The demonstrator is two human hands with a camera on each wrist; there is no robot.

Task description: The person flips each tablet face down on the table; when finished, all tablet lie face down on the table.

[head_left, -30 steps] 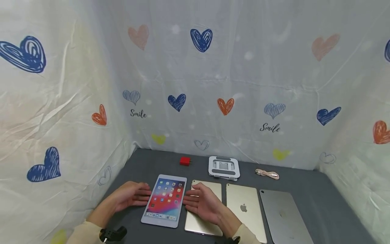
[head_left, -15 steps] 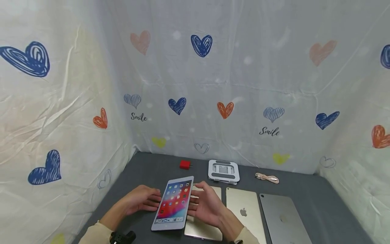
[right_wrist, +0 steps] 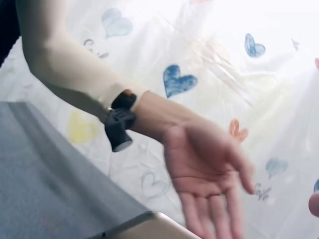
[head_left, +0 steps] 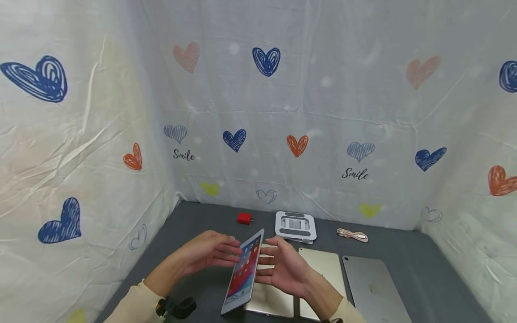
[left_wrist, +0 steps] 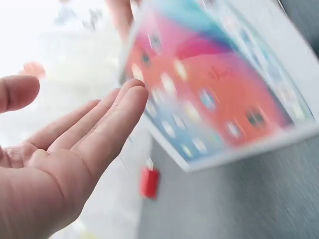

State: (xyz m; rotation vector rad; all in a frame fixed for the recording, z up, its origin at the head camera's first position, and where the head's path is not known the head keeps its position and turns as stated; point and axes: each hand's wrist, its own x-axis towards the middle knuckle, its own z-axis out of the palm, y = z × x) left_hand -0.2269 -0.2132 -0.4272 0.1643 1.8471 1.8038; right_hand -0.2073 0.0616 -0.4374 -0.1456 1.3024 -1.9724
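A white-framed tablet (head_left: 244, 273) with its lit home screen is tipped up steeply in the head view, its screen turned toward the left hand. My right hand (head_left: 286, 267) is at its raised right edge, fingers extended behind it and thumb off the screen. Fingers straight and palm exposed, my left hand (head_left: 210, 252) is at the tablet's other side. In the left wrist view, the fingertips of the left hand (left_wrist: 84, 139) overlap the edge of the screen. The right wrist view shows the left hand's palm (right_wrist: 204, 164) and a corner of the tablet's gold-toned back (right_wrist: 157, 230).
Two gold tablets (head_left: 272, 303) (head_left: 321, 258) and a grey one (head_left: 371, 280) lie face down on the dark grey table (head_left: 436, 273). Behind stand a red charger plug (head_left: 244, 218), a folded silver stand (head_left: 295, 226) and a bundled cable (head_left: 352, 235). Heart-printed curtains (head_left: 299, 89) enclose the table.
The tablet has gone from lying flat to steeply tipped, its right edge raised, and has shifted right. Both hands have moved rightward, the left hand the most.
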